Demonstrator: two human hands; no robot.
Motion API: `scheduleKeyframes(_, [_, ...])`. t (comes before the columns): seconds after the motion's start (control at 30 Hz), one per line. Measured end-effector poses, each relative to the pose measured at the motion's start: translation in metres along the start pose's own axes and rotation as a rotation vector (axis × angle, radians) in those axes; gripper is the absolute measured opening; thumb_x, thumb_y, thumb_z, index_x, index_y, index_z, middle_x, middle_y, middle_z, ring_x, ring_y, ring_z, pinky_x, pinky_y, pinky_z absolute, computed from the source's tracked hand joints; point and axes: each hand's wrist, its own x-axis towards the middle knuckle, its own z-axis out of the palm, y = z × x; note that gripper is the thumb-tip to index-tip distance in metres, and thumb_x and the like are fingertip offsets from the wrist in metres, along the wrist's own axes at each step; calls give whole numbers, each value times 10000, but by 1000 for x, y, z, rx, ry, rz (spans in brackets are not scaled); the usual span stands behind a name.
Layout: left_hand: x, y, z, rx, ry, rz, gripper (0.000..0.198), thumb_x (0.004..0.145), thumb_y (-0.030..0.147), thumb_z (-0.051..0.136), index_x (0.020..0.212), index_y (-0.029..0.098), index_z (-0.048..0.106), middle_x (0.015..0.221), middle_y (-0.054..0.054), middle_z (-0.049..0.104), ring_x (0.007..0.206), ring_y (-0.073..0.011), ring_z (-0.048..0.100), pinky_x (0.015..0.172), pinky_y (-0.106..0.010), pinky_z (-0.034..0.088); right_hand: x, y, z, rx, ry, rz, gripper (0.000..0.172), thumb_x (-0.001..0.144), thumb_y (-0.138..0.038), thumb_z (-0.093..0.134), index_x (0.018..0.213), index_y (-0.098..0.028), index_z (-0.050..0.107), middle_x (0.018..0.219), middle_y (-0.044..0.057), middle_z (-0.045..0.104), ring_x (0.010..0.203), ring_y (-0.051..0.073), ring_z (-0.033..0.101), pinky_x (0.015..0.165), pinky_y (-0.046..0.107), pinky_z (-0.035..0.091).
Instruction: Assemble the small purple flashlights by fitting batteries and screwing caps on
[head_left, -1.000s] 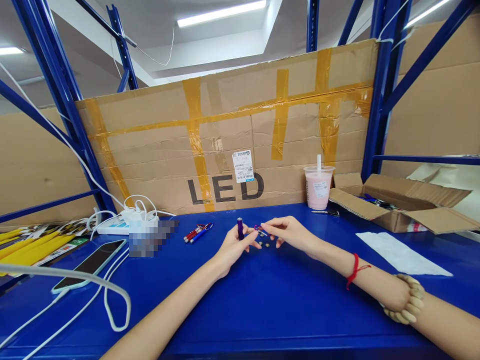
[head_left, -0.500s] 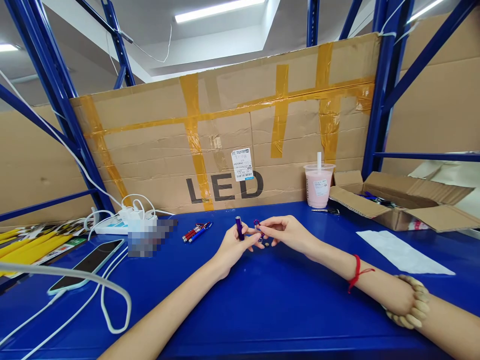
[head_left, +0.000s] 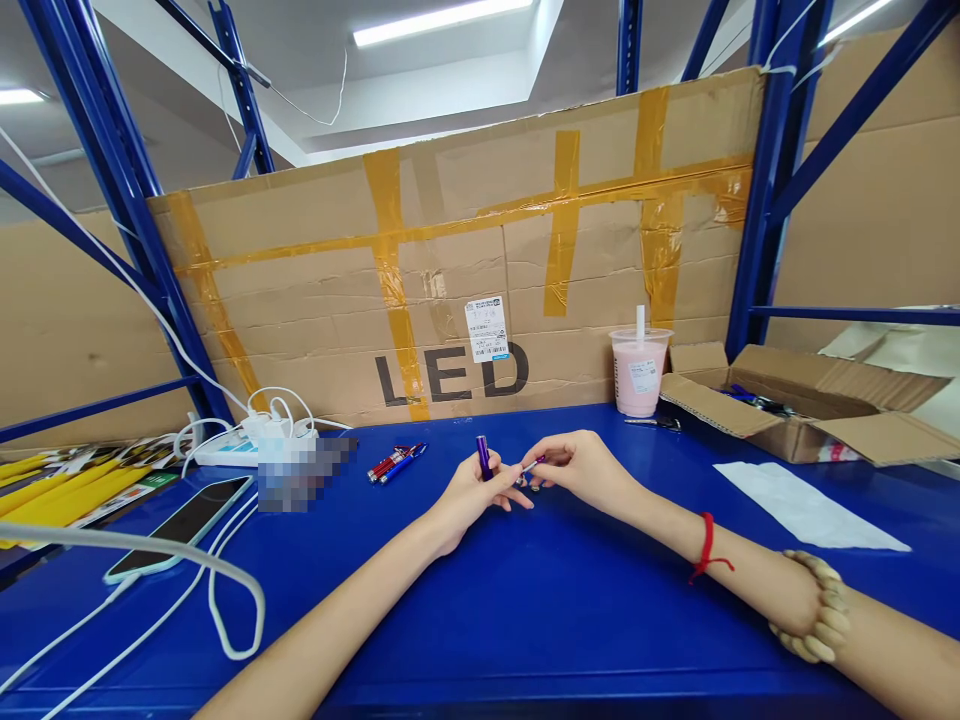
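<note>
My left hand [head_left: 469,496] holds a small purple cylinder [head_left: 484,457] upright, fingers wrapped round its lower end, resting on the blue table [head_left: 540,610]. My right hand [head_left: 581,466] is just to its right and pinches a small purple and metal piece [head_left: 532,465] between thumb and fingertips. The tips of both hands nearly touch. One or two tiny round parts [head_left: 535,488] lie on the table under the right fingers.
Red and blue pens [head_left: 395,463] lie left of the hands. A phone [head_left: 180,527], white cables [head_left: 225,610] and a power strip [head_left: 225,452] are at the left. A pink drink cup [head_left: 639,371], an open cardboard box [head_left: 795,405] and a white sheet [head_left: 806,507] stand at the right.
My right hand turned the small piece and drew it closer to the left hand. The left hand tilted the purple cylinder slightly. The camera shifted a little.
</note>
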Motion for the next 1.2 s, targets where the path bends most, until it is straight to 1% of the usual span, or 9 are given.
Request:
scheduleKeyframes(0.1, [0, -1, -1, 10, -21, -2, 591, 533, 502, 776, 708, 191, 305, 745, -24, 638, 598, -147, 654, 513, -194, 369, -2, -2, 0, -142, 1, -101, 149, 717, -184, 581, 780, -145, 710, 643, 27, 683, 578, 150, 641, 561, 250, 527])
scheduleKeyframes(0.2, [1, -2, -3, 37, 10, 40, 515, 633, 504, 707, 715, 191, 307, 695, 1, 610, 522, -101, 607, 504, -192, 369, -2, -3, -1, -239, -13, -221, 180, 744, -234, 611, 860, -146, 717, 772, 51, 691, 623, 148, 643, 574, 244, 518])
scheduleKeyframes(0.27, [2, -3, -4, 72, 44, 87, 441, 712, 483, 640, 718, 192, 309, 645, 31, 569, 476, -75, 564, 493, -190, 365, -2, -2, -1, -289, -17, -274, 245, 760, -294, 631, 940, -144, 703, 856, 66, 671, 622, 137, 637, 562, 238, 510])
scheduleKeyframes(0.33, [4, -5, -4, 122, 76, 144, 376, 766, 444, 587, 719, 195, 310, 614, 52, 532, 445, -64, 527, 477, -191, 361, -3, -1, -1, -323, -36, -296, 296, 792, -339, 613, 1006, -147, 681, 883, 67, 648, 597, 121, 627, 547, 230, 502])
scheduleKeyframes(0.43, [6, -8, -4, 215, 118, 232, 304, 806, 381, 543, 712, 198, 319, 579, 75, 478, 401, -51, 461, 453, -194, 350, -3, 1, 1, -367, -86, -287, 310, 850, -372, 545, 1052, -167, 660, 862, 47, 633, 569, 102, 613, 543, 215, 488])
scheduleKeyframes(0.6, [4, -9, -2, 336, 140, 316, 266, 835, 339, 490, 691, 201, 314, 601, 68, 456, 386, -47, 423, 445, -202, 348, -6, -4, 1, -459, -141, -270, 280, 888, -379, 484, 943, -177, 670, 742, 15, 613, 503, 86, 573, 533, 204, 439])
scheduleKeyframes(0.77, [-1, -5, 0, 425, 120, 359, 262, 850, 314, 459, 669, 201, 306, 610, 60, 443, 388, -48, 403, 449, -205, 338, -8, -6, 1, -584, -179, -297, 306, 911, -349, 433, 744, -169, 616, 650, 11, 575, 554, 117, 520, 532, 219, 381])
scheduleKeyframes(0.93, [-3, -5, -1, 491, 128, 374, 258, 856, 322, 449, 673, 203, 311, 633, 50, 454, 421, -59, 394, 459, -208, 324, -8, -3, 2, -634, -165, -359, 278, 917, -312, 419, 746, -171, 588, 659, 9, 526, 549, 116, 455, 533, 229, 349])
scheduleKeyframes(1.2, [-4, -4, 0, 547, 176, 400, 265, 854, 321, 456, 669, 200, 309, 650, 32, 452, 504, -82, 373, 492, -213, 308, -6, -5, 4, -587, -105, -413, 335, 929, -306, 385, 688, -156, 564, 613, -1, 470, 530, 109, 400, 528, 230, 320])
